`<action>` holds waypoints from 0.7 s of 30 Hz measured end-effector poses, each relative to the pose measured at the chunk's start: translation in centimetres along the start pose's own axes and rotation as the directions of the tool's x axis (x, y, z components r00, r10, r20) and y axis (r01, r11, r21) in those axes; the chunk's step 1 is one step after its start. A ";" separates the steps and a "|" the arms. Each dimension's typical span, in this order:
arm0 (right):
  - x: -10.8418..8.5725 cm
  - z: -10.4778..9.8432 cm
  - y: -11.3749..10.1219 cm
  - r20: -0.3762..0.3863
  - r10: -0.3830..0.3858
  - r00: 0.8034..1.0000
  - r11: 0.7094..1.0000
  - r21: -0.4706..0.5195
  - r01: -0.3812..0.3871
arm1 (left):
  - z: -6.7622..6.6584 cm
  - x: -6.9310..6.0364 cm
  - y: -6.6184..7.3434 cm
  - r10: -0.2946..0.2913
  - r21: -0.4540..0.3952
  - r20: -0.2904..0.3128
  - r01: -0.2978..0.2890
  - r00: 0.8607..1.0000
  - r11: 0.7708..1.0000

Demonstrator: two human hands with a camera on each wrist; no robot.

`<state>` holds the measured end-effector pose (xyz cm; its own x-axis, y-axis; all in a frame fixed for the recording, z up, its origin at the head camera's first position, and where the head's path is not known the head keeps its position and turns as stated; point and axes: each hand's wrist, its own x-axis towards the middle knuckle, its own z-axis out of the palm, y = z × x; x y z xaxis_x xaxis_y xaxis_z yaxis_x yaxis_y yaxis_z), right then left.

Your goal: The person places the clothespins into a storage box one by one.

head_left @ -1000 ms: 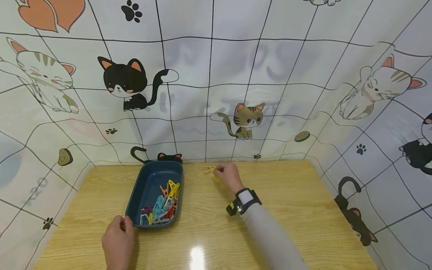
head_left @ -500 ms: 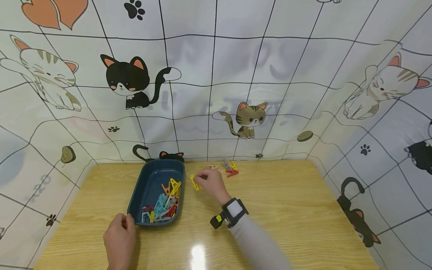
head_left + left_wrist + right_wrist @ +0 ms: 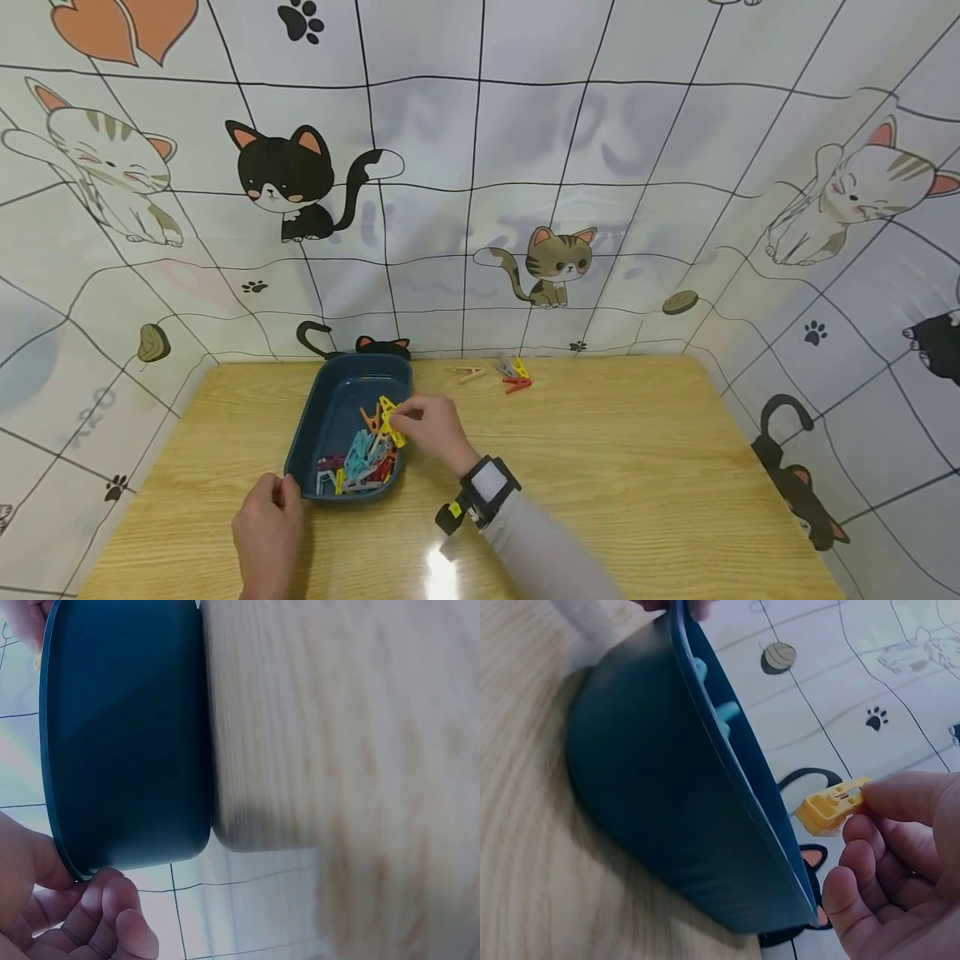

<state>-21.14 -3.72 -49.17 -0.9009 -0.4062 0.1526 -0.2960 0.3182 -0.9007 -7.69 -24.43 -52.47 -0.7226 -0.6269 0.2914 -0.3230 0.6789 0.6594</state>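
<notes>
My right hand (image 3: 435, 429) pinches a yellow clothespin (image 3: 829, 808) between thumb and forefinger, over the right rim of a dark blue tray (image 3: 309, 425). In the right wrist view the clothespin is held just off the tray's edge, touching nothing else. My left hand (image 3: 267, 527) grips the tray's near left corner; in the left wrist view its thumb and fingers (image 3: 120, 900) pinch the rim. Inside the tray lies a heap of clothespins (image 3: 360, 454) in light blue, yellow, orange, red, purple and grey.
On the wooden table (image 3: 600, 483), behind the right hand, lie a beige clothespin (image 3: 471, 374) and a small group with a red clothespin (image 3: 517, 385), a grey and a yellow one. A cat-print curtain (image 3: 420, 233) bounds the table's back and sides.
The right hand has carried the yellow clothespin leftward and nearer, from beside the beige clothespin at the back of the table to the tray's right rim. The left hand stays on the tray corner.
</notes>
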 end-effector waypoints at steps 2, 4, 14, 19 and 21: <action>0.0 0.5 -0.3 0.003 -0.005 1.000 1.000 -0.006 0.005 | 0.0 0.0 0.0 0.002 -0.001 -0.002 -0.002 1.000 1.000; -0.1 0.8 -0.5 0.004 -0.014 1.000 1.000 -0.017 0.014 | 0.0 0.0 0.0 -0.002 -0.002 0.002 0.002 1.000 1.000; 0.0 1.6 -0.8 0.014 -0.039 0.999 0.997 -0.067 0.040 | 0.2 0.0 0.1 -0.034 0.002 0.018 0.034 0.999 0.999; -0.1 1.2 -0.5 0.001 -0.028 1.000 0.998 -0.058 0.028 | 0.1 0.0 0.0 -0.032 0.002 0.017 0.032 0.999 0.999; -0.1 0.8 -0.3 -0.006 -0.022 1.000 0.999 -0.049 0.022 | 0.1 0.0 0.0 -0.032 0.004 0.016 0.031 0.999 0.999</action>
<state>-20.74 -4.49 -49.28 -0.8961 -0.4078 0.1752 -0.3308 0.3504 -0.8762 -7.75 -24.46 -52.53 -0.7216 -0.6418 0.2594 -0.3479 0.6602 0.6656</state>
